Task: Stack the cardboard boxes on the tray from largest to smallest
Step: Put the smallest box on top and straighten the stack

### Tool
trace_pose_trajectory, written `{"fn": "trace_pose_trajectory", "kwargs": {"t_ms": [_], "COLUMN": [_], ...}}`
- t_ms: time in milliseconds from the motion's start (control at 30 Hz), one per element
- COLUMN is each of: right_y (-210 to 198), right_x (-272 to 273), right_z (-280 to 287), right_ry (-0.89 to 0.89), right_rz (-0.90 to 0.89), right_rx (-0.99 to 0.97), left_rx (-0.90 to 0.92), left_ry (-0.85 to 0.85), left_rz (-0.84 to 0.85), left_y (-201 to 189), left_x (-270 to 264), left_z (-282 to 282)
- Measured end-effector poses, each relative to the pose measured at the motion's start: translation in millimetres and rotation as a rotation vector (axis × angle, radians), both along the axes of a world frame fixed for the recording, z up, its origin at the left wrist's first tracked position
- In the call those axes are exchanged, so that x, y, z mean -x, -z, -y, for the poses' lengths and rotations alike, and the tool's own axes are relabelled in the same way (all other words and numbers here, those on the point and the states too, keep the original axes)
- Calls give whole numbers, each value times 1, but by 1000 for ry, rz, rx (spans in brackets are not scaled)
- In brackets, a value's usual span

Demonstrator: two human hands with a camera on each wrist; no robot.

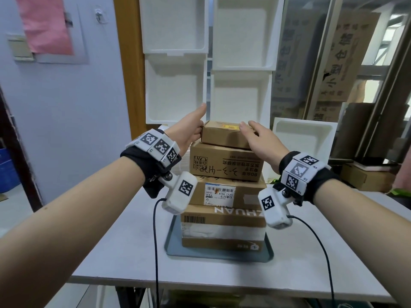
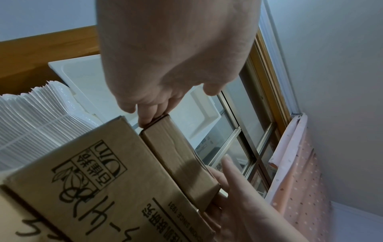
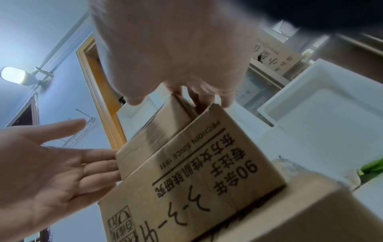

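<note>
Four cardboard boxes stand stacked on the grey tray (image 1: 175, 250), each smaller than the one below it. The largest box (image 1: 224, 227) is at the bottom, a labelled box (image 1: 231, 193) on it, then a box with handwriting (image 1: 226, 163) (image 3: 207, 172). The smallest box (image 1: 224, 135) (image 2: 178, 158) (image 3: 153, 135) lies on top. My left hand (image 1: 195, 127) (image 3: 62, 163) touches its left end with straight fingers, thumb up. My right hand (image 1: 251, 132) (image 2: 238, 188) lies flat against its right end, thumb over the top.
White foam bins (image 1: 175, 90) are stacked right behind the boxes, and a foam lid (image 1: 304, 138) leans at the back right. Another cardboard box (image 1: 360, 176) sits at the right. A pile of white mailers (image 2: 31, 122) lies left of the stack. Two cables hang over the white table (image 1: 111, 241).
</note>
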State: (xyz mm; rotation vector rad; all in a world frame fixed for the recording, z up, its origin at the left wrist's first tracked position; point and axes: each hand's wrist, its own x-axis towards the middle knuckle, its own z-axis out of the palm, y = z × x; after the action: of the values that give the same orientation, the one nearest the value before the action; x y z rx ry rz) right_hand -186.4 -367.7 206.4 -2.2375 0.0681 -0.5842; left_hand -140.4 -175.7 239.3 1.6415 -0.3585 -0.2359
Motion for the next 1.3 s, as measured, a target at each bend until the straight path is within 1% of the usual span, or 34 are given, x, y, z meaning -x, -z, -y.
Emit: {"fn": "trace_pose_trajectory", "kwargs": {"t_ms": [333,433,600,700,767,867,933,1100,1300], "right_y": [7,9,14,19,26,42,51,67,77], "right_x": [3,5,10,15,20,27,26,21,23], "right_z": [2,5,17,25,32,39,43,39,29], "right_ry": [-16,-22,-11,38,44,59,71,43,17], "right_rz": [-10,-18,6,32,32,-29,-90,-192,-212], "right_rx": [24,-18,-131,-179,-221,-299,-330,-328,-343], "left_rx": [18,35,111,149,134,102,95,87,87], "left_ry": [17,3,-78,-138,-149,-121,-90,-38,-3], "left_rz": [-8,6,25,1,-31,-101,-128,-177,-161], "left_y": [9,10,13,27,45,74,86,91,92], "left_x": [4,1,-10,-20,-25,-28,-30,-30,-23], "left_z": [-2,-4,-15,-27,-34,-37,-35,-25,-15]}}
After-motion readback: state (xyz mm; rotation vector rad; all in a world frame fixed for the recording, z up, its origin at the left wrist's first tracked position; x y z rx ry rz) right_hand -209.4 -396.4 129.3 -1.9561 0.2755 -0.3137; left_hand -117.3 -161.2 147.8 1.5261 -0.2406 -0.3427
